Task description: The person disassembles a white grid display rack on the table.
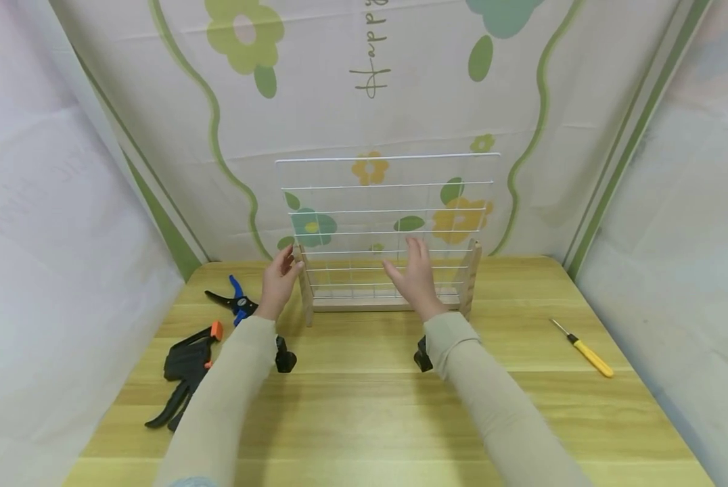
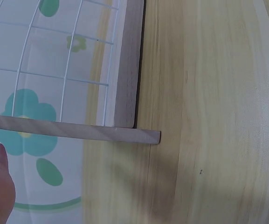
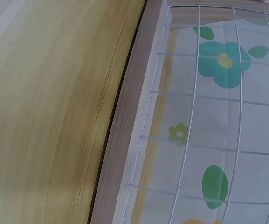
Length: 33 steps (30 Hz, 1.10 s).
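Observation:
A white wire grid [image 1: 388, 158] stands upright in a wooden frame with a bottom rail [image 1: 364, 306] and two side uprights. My left hand [image 1: 276, 283] is beside the left upright [image 1: 306, 291], fingertips close to its top end and thumb held apart. In the left wrist view, that upright [image 2: 69, 129] lies just above the left fingertips [image 2: 0, 154]. My right hand [image 1: 417, 277] is raised in front of the grid, right of its middle, fingers extended and thumb spread, holding nothing. Only a bit of it enters the right wrist view, beside the grid wires [image 3: 239, 126].
On the left of the table lie blue-and-black pliers [image 1: 241, 304] and a black clamp [image 1: 187, 358] with orange pads. A yellow-handled screwdriver [image 1: 594, 358] lies on the right. Behind the frame hangs a flower-printed cloth [image 1: 370, 115], with more cloth along both sides.

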Tool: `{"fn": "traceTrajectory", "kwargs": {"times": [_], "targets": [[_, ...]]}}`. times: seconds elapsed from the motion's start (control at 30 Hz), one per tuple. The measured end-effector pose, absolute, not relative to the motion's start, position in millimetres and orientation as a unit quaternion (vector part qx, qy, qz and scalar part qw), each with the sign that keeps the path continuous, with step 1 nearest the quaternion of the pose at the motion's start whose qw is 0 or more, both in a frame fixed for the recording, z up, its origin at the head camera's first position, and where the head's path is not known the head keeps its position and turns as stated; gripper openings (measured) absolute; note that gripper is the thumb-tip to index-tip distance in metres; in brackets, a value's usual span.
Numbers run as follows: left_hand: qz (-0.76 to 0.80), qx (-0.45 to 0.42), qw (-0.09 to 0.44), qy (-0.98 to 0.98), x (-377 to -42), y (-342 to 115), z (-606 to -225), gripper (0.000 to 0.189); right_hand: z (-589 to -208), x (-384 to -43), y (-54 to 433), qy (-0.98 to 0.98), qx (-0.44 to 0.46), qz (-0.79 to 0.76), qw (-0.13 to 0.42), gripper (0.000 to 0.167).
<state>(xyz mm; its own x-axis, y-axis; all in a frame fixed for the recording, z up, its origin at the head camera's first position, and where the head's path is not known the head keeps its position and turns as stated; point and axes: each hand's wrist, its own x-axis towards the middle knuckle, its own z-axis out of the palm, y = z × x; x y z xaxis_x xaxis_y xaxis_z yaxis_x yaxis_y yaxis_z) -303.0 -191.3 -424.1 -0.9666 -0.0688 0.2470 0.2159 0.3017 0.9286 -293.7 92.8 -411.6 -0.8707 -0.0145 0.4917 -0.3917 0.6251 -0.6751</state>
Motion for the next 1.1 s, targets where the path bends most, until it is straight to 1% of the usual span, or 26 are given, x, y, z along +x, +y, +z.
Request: {"fn": "traceTrajectory", "kwargs": {"times": [0.17,0.27,0.47,0.73,0.83,0.97,1.1], "targets": [[-0.602,-0.031,0.111,-0.791,-303.3,-189.6,-423.6,0.056,-409.2,-296.1,82.3,-0.857,0.095,0.461,0.208,0.073],[-0.609,-0.026,0.101,-0.786,-305.3,-187.1,-420.0,0.057,-406.5,-297.4,76.6,-0.849,0.086,0.478,0.208,0.072],[-0.612,-0.03,0.094,-0.785,-311.3,-184.0,-412.9,0.055,-399.7,-300.6,66.8,-0.834,0.059,0.504,0.217,0.066],[-0.635,-0.023,0.095,-0.766,-315.4,-188.6,-413.7,0.055,-398.8,-305.6,55.7,-0.828,0.025,0.518,0.21,0.058],[-0.643,-0.015,0.101,-0.759,-315.3,-190.2,-414.3,0.054,-398.7,-306.7,51.2,-0.832,0.016,0.514,0.207,0.059],[-0.643,-0.006,0.106,-0.759,-316.0,-190.5,-417.1,0.053,-399.8,-308.1,46.8,-0.842,-0.003,0.499,0.205,0.064],[-0.641,-0.008,0.096,-0.761,-315.7,-185.6,-419.9,0.053,-401.2,-310.1,45.7,-0.844,-0.035,0.487,0.222,0.068]]}}
